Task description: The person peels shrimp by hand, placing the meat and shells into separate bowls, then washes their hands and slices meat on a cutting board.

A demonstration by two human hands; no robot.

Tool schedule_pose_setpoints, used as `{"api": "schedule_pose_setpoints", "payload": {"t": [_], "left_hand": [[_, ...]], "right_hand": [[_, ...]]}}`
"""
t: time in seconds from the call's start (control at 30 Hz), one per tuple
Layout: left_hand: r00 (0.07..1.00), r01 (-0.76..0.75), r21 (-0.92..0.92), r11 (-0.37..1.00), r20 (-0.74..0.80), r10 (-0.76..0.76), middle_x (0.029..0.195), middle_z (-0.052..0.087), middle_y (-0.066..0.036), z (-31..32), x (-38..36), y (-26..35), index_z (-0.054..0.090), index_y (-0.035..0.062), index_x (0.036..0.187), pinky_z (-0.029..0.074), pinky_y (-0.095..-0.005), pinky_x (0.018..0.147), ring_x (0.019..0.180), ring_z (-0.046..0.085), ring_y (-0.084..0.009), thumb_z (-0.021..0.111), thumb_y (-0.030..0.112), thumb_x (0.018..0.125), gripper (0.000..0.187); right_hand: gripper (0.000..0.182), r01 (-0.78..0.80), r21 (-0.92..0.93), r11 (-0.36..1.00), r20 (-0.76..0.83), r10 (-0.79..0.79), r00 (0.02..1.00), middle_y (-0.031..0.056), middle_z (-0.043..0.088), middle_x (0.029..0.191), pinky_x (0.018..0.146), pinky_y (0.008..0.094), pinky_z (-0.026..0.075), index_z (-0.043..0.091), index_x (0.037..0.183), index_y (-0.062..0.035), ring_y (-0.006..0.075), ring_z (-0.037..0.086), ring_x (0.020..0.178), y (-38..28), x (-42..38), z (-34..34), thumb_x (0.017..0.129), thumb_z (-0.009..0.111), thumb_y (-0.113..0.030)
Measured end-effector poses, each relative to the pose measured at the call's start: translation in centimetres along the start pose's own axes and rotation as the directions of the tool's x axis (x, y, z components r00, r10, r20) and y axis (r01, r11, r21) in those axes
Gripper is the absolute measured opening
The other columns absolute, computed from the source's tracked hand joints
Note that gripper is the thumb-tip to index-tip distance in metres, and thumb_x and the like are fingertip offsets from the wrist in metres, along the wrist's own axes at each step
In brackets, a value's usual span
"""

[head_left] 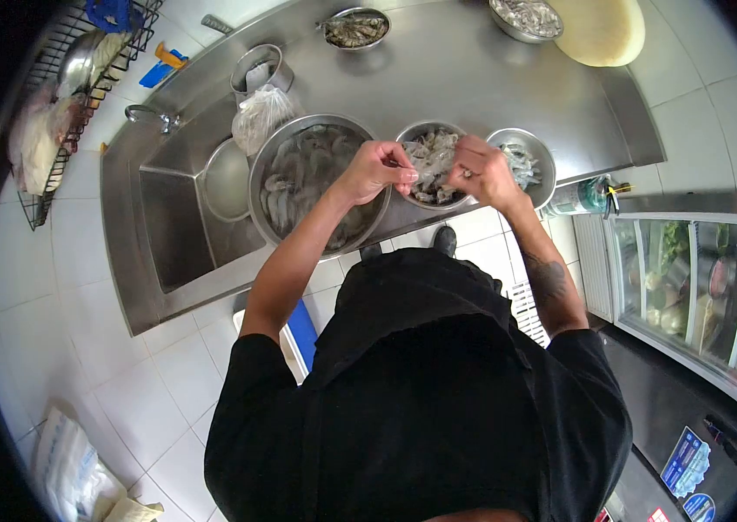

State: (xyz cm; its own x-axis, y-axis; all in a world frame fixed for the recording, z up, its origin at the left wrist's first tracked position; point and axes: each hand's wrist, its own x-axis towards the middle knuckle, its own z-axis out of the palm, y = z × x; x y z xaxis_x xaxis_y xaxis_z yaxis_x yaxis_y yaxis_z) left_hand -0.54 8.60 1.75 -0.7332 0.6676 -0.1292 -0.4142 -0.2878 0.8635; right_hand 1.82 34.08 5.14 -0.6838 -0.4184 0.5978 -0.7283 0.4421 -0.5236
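Note:
Over the left part of a middle metal bowl (425, 203) holding greyish shrimp pieces, my left hand (379, 172) has its fingers pinched together on something small and pale, perhaps a shrimp. My right hand (483, 174) is above the same bowl's right side, fingers curled; what it holds is hard to make out. A large round pan (268, 224) of shrimp in cloudy water lies to the left, below my left wrist. On the right, partly behind my right hand, is a bowl (542, 174) with pale peeled shrimp.
The steel counter (438, 83) carries a bowl of dark shrimp bits (356, 30), another shrimp bowl (527, 19), a pale board (603, 35), a metal pot (271, 59) and a plastic bag (262, 117). A sink (173, 230) with a faucet (153, 117) is at left; a glass-door fridge (690, 287) at right.

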Motion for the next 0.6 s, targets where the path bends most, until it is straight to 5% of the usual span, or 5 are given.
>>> {"api": "schedule_pose_setpoints", "payload": {"t": [0.27, 0.33, 0.4, 0.5, 0.6], "left_hand": [[0.996, 0.076, 0.354, 0.932, -0.072, -0.054, 0.080, 0.066, -0.007, -0.9, 0.3, 1.6, 0.060, 0.0003, 0.087, 0.053, -0.0261, 0.066, 0.071, 0.066, -0.0143, 0.072, 0.004, 0.087, 0.013], [0.998, 0.031, 0.350, 0.936, -0.060, -0.011, 0.080, 0.066, -0.006, -0.7, 1.4, 0.2, 0.059, 0.0014, 0.085, 0.054, -0.0259, 0.068, 0.073, 0.067, -0.0137, 0.071, 0.003, 0.089, 0.013], [0.999, 0.007, 0.352, 0.936, -0.051, 0.012, 0.080, 0.066, -0.005, -0.4, 2.0, -1.0, 0.057, 0.0016, 0.085, 0.054, -0.0260, 0.067, 0.072, 0.067, -0.0132, 0.069, 0.002, 0.090, 0.012], [0.993, -0.065, 0.910, 0.409, 0.018, 0.118, 0.078, 0.067, -0.007, 1.2, 1.7, -0.6, 0.059, 0.0029, 0.096, 0.055, -0.0324, 0.063, 0.071, 0.070, -0.0169, 0.073, 0.007, 0.085, 0.019], [0.893, -0.312, 0.945, 0.098, 0.257, 0.369, 0.076, 0.067, -0.014, 3.5, 1.5, -0.5, 0.058, 0.0082, 0.102, 0.056, -0.0414, 0.065, 0.073, 0.070, -0.0298, 0.073, 0.013, 0.080, 0.026]], "right_hand": [[0.021, -0.404, -0.076, 0.912, 0.119, 0.411, 0.904, 0.0103, 0.061, 0.069, 0.062, 0.0346, 0.051, 0.071, 0.086, -0.0020, 0.0257, 0.059, 0.064, 2.2, -1.3, 2.0, 0.090, 0.068, -0.022], [0.027, -0.800, 0.393, 0.453, 0.330, 0.743, 0.582, 0.0038, 0.059, 0.065, 0.056, 0.0306, 0.047, 0.069, 0.084, -0.0006, 0.0159, 0.055, 0.059, 0.1, -0.1, 2.9, 0.096, 0.065, -0.024], [0.026, -0.796, 0.452, 0.401, 0.374, 0.725, 0.578, 0.0021, 0.057, 0.065, 0.052, 0.0286, 0.044, 0.068, 0.083, 0.0002, 0.0124, 0.053, 0.057, 0.2, -0.4, 3.7, 0.096, 0.064, -0.022], [0.024, -0.795, 0.548, 0.261, 0.426, 0.731, 0.534, 0.0010, 0.056, 0.065, 0.046, 0.0258, 0.039, 0.067, 0.081, 0.0017, 0.0087, 0.050, 0.053, 1.1, -1.3, 4.3, 0.096, 0.064, -0.017], [0.023, -0.820, 0.539, 0.192, 0.433, 0.771, 0.466, 0.0025, 0.055, 0.064, 0.043, 0.0255, 0.036, 0.065, 0.078, 0.0040, 0.0092, 0.048, 0.050, 0.8, -0.9, 3.5, 0.095, 0.062, -0.012]]}}
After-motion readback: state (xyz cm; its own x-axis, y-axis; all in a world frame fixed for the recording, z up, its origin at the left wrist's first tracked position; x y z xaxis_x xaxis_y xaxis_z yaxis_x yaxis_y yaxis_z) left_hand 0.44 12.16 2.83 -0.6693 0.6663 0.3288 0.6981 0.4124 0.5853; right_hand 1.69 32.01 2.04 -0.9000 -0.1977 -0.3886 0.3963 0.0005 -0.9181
